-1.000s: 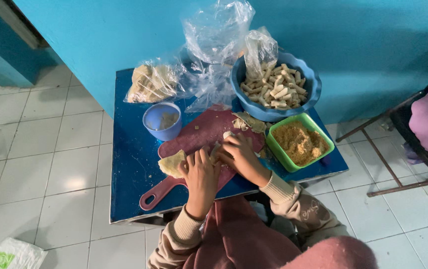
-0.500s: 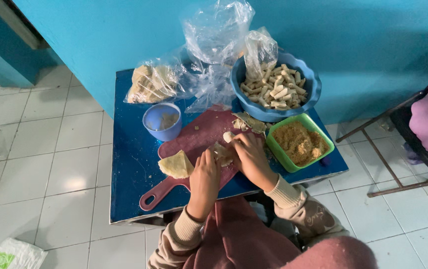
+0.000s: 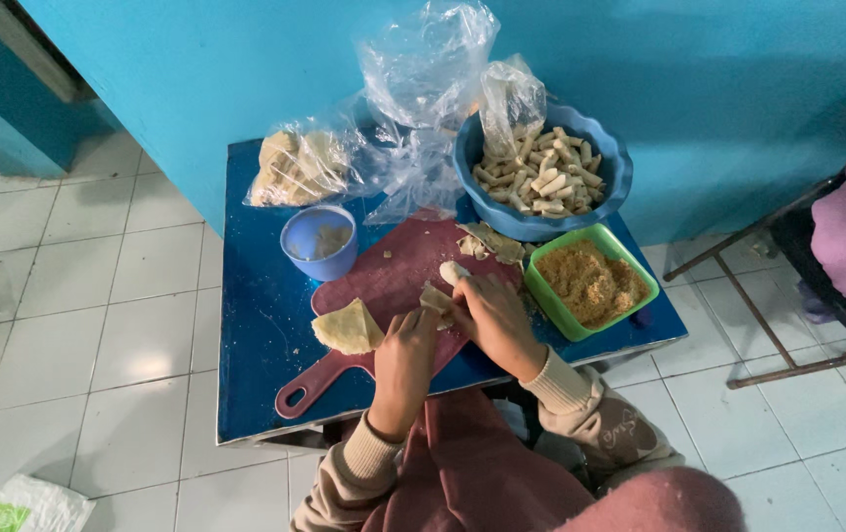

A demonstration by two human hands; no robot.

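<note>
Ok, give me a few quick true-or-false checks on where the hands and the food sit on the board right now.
1. Both hands, the left hand and the right hand, work a small piece of dough on the red cutting board. True.
2. The green tray holds rolled pieces. False: it holds brown crumbs; the rolled pieces lie in the big blue bowl.
3. A folded flat wrapper lies on the board to the left of the hands. True.
4. The small blue cup stands on the floor. False: it stands on the blue table, beside the board.
</note>
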